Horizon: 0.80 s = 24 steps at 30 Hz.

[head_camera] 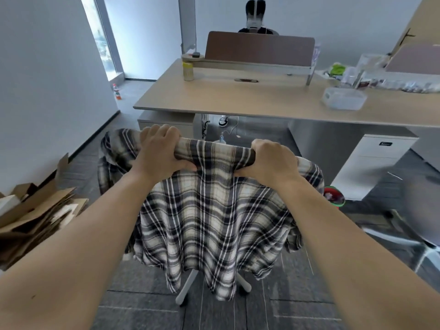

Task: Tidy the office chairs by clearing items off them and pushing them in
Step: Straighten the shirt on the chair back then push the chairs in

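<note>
A black-and-white plaid shirt (209, 215) is draped over the back of an office chair and hides nearly all of it. Only the chair's grey base legs (188, 288) show beneath the hem. My left hand (159, 152) grips the top of the chair back through the shirt at its left end. My right hand (273, 160) grips the same top edge at its right end, fingers curled over the cloth. The chair stands a short way in front of the wooden desk (238, 101), facing its knee space.
Flattened cardboard boxes (35, 210) lie on the floor at left. A white drawer cabinet (371, 163) stands under the desk at right, a red-and-green item (334, 196) beside it. Another chair (423, 210) is at the right edge. A person (256, 17) sits behind the desk divider.
</note>
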Tool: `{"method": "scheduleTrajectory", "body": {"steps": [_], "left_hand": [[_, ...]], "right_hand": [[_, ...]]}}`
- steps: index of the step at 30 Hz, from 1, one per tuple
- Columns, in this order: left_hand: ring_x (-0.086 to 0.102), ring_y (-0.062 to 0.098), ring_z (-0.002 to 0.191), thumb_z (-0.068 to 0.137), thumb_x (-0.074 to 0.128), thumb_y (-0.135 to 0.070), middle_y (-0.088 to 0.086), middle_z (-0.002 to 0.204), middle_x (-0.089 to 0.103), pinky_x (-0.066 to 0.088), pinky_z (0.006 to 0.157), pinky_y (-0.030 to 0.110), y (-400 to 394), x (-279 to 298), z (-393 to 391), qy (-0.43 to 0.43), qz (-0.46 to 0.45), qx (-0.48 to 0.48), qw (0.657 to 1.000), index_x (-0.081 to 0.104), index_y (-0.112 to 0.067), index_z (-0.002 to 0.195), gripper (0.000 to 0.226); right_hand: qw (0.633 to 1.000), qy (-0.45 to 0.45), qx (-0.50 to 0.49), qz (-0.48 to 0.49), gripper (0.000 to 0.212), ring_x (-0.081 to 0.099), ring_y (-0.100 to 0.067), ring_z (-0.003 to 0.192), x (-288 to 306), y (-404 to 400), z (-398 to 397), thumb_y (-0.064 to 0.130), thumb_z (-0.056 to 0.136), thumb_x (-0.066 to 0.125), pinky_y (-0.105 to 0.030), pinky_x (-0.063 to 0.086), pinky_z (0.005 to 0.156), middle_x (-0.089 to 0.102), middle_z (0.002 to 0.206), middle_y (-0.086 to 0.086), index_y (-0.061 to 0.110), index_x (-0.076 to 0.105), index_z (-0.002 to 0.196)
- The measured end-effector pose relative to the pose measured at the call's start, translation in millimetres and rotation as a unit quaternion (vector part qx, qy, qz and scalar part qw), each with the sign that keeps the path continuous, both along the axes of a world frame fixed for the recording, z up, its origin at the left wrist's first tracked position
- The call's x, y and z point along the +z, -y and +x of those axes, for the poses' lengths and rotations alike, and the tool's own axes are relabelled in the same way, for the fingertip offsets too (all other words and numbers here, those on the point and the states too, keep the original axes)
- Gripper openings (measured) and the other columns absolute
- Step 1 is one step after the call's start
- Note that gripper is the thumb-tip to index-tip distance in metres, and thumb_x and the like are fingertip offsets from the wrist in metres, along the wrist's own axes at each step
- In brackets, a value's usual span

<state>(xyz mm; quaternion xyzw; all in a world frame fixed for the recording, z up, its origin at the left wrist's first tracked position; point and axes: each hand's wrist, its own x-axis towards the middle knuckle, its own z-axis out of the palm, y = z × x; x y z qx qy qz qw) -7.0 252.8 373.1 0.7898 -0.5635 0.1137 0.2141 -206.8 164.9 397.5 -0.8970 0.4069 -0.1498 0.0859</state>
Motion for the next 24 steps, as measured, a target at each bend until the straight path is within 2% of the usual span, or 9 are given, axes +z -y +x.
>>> {"method": "scheduleTrajectory", "body": {"steps": [7, 9, 11, 15, 18, 24], "left_hand": [[0.048, 0.031, 0.104, 0.057, 0.08, -0.046, 0.016, 0.104, 0.058, 0.028, 0.099, 0.038, 48.3, 1.6, -21.1, -0.004, 0.003, -0.054, 0.999, 0.054, 0.001, 0.096, 0.067], [0.049, 0.03, 0.106, 0.058, 0.078, -0.048, 0.014, 0.107, 0.059, 0.028, 0.102, 0.038, 65.9, 2.7, -31.6, -0.005, 0.002, -0.068, 0.998, 0.054, 0.0, 0.099, 0.068], [0.048, 0.03, 0.11, 0.059, 0.077, -0.05, 0.013, 0.111, 0.059, 0.027, 0.105, 0.038, 82.1, 3.0, -45.3, -0.011, 0.007, -0.085, 0.996, 0.053, -0.001, 0.102, 0.069], [0.046, 0.029, 0.117, 0.063, 0.073, -0.053, 0.011, 0.119, 0.057, 0.026, 0.108, 0.039, 110.2, 1.7, -71.8, -0.003, 0.013, -0.115, 0.993, 0.052, -0.004, 0.109, 0.071], [0.046, 0.029, 0.117, 0.063, 0.072, -0.054, 0.011, 0.12, 0.057, 0.027, 0.107, 0.039, 132.8, 2.9, -85.1, 0.001, 0.006, -0.129, 0.992, 0.051, -0.003, 0.108, 0.071], [0.048, 0.028, 0.115, 0.061, 0.071, -0.057, 0.011, 0.116, 0.059, 0.029, 0.104, 0.038, 179.2, 2.2, -102.2, 0.01, -0.004, -0.131, 0.991, 0.052, -0.004, 0.104, 0.071]], "right_hand": [[0.997, -0.007, -0.072, -0.019, 0.051, 0.046, -0.02, 0.073, -3.4, 28.1, -23.2, 0.054, 0.069, 0.071, -0.03, 0.032, 0.071, 0.051, 0.078, 0.0, 0.013, 0.042, 0.076], [0.994, -0.02, -0.103, -0.041, 0.049, 0.052, -0.025, 0.08, -5.0, 37.8, -31.2, 0.053, 0.071, 0.07, -0.035, 0.038, 0.08, 0.059, 0.088, -0.006, 0.011, 0.048, 0.083], [0.988, -0.035, -0.14, -0.061, 0.05, 0.056, -0.029, 0.097, -10.0, 46.6, -40.4, 0.046, 0.073, 0.071, -0.038, 0.039, 0.09, 0.062, 0.102, -0.01, 0.006, 0.053, 0.097], [0.977, -0.022, -0.197, -0.075, 0.046, 0.048, -0.031, 0.11, -18.4, 63.5, -61.5, 0.028, 0.077, 0.072, -0.038, 0.033, 0.1, 0.057, 0.114, -0.013, 0.004, 0.05, 0.109], [0.975, -0.003, -0.212, -0.065, 0.057, 0.042, -0.031, 0.116, -17.5, 79.1, -75.9, 0.028, 0.075, 0.074, -0.039, 0.027, 0.105, 0.051, 0.12, -0.014, 0.002, 0.046, 0.117], [0.978, 0.005, -0.201, -0.053, 0.063, 0.038, -0.029, 0.119, -17.2, 125.7, -96.1, 0.03, 0.074, 0.075, -0.037, 0.023, 0.105, 0.048, 0.124, -0.013, 0.002, 0.043, 0.121]]}}
